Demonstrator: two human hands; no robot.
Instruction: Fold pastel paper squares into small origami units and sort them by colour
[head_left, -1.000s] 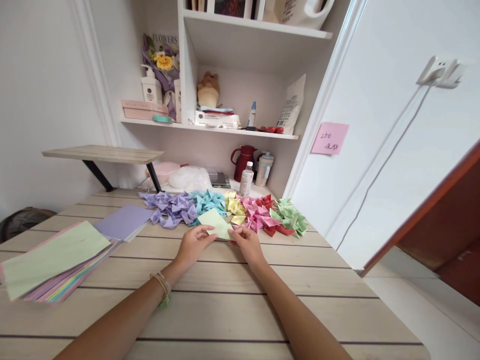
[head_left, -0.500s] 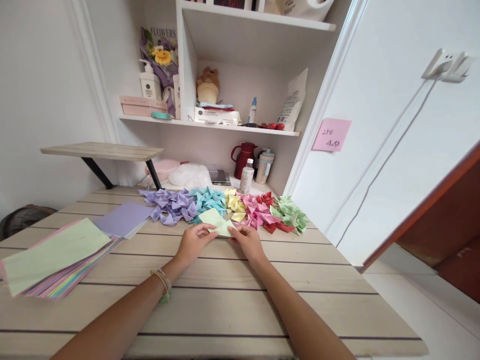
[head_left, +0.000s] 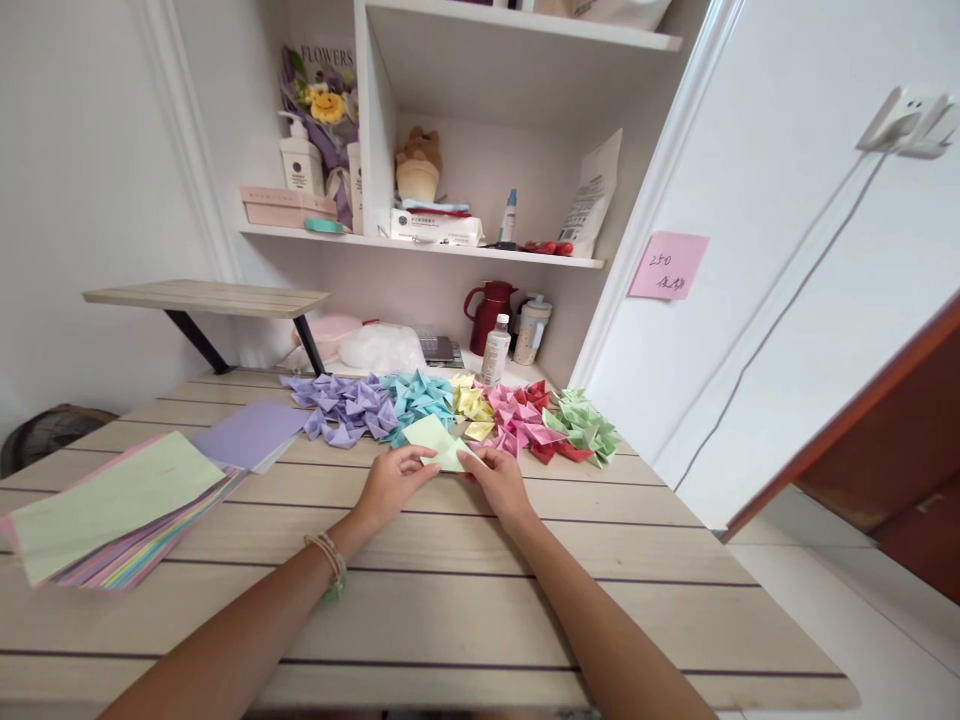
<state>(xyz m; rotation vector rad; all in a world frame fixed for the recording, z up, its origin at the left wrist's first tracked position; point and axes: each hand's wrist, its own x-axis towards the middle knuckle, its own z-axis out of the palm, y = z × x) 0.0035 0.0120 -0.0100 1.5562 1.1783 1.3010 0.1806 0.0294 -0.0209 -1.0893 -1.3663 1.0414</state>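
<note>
A small sheet of pale green paper (head_left: 432, 436), partly folded, is held between both hands over the middle of the table. My left hand (head_left: 393, 486) pinches its near left edge with thumb and fingers. On the other side, my right hand (head_left: 498, 482) grips the right corner, its fingertips partly hiding the paper. Just beyond lie heaps of folded paper pieces: purple (head_left: 346, 408), blue (head_left: 420, 402), yellow (head_left: 471, 402), pink (head_left: 514, 418), red (head_left: 573, 453) and green (head_left: 586, 426).
On the left of the slatted table (head_left: 420, 610) lie a fanned stack of coloured paper (head_left: 120, 500) and purple sheets (head_left: 251, 434). A small raised shelf (head_left: 210, 298) stands behind them. At the back are a bottle (head_left: 495, 352), a dark red jug (head_left: 491, 316) and a tumbler (head_left: 531, 330).
The near right part of the green paper has been bent up and inward by my right hand. My left hand keeps its grip almost unmoved. The view has tilted slightly downward.
</note>
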